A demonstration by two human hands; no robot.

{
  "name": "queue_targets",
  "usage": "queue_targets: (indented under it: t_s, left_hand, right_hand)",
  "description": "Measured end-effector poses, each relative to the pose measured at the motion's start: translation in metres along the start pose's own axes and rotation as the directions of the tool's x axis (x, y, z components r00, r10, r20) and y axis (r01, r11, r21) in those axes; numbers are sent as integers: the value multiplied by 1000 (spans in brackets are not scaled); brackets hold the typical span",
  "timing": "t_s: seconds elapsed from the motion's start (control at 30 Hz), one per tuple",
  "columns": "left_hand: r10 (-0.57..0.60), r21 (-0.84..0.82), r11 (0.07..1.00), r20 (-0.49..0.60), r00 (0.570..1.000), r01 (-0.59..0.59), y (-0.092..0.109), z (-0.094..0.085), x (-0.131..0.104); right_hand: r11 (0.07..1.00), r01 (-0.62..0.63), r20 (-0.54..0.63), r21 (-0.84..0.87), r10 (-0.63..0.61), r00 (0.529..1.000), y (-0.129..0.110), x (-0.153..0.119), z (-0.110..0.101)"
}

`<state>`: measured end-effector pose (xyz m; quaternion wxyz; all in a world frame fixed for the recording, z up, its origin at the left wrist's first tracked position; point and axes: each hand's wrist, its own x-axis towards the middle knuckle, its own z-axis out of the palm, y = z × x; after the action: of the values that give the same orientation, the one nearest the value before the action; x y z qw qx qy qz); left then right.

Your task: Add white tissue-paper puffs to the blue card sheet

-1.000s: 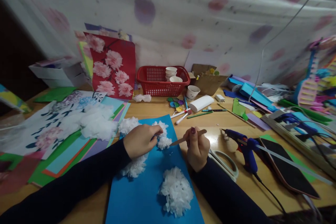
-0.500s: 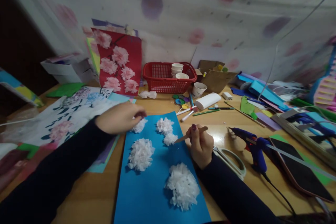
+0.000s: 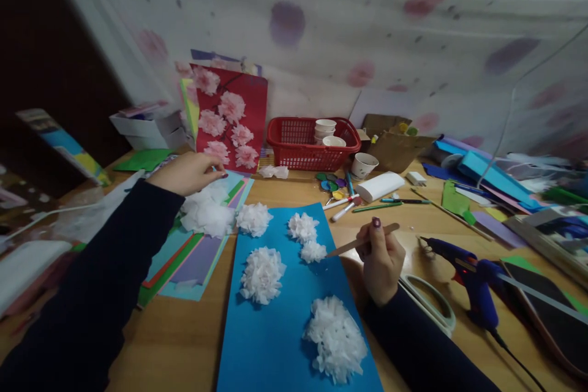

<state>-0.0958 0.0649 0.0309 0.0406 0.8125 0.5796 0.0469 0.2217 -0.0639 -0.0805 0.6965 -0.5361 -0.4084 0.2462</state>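
Observation:
My right hand [image 3: 382, 260] is closed around a flat wooden stick [image 3: 362, 241]. Its tip is beside a small white tissue-paper flower [image 3: 313, 251] on the blue sheet [image 3: 271, 343]; contact is unclear. My left hand [image 3: 188, 173] is off the sheet, above a pile of thin white tissue paper [image 3: 206, 213], fingers drawn together. I cannot make out what is in them. On the blue sheet also sit a large flower [image 3: 337, 338], a medium one [image 3: 263, 275], one at the top left corner [image 3: 254, 219] and one at the top right [image 3: 303, 227].
Scissors [image 3: 432, 303] and a blue glue gun [image 3: 463, 269] lie on the right. A red basket [image 3: 313, 162] with paper cups stands behind. A red card with pink flowers [image 3: 257, 110] leans at the back. Coloured papers [image 3: 197, 263] lie on the left.
My left hand has moved left, away from the top left flower to the tissue pile. Coloured papers on the left show more. My right hand keeps the stick near the small flower. The view has shifted.

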Motion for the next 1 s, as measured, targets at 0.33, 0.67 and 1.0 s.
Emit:
queue_targets:
  t_s: [0.33,0.67,1.0]
  left_hand:
    - [-92,-74,993,13,996,93,-42,50,27]
    - [-123,-189,977,-134,983,97,-44,67,32]
    - [-188,-451,889,-196,962,82,-41,65,32]
  right_hand:
    - [999,20,10,30,-21,1000,-5,0,0]
    - [999,35,33,34,-36,999,-4,-1,-1]
    - [999,42,49,19,-43,998,-4,-1,-2]
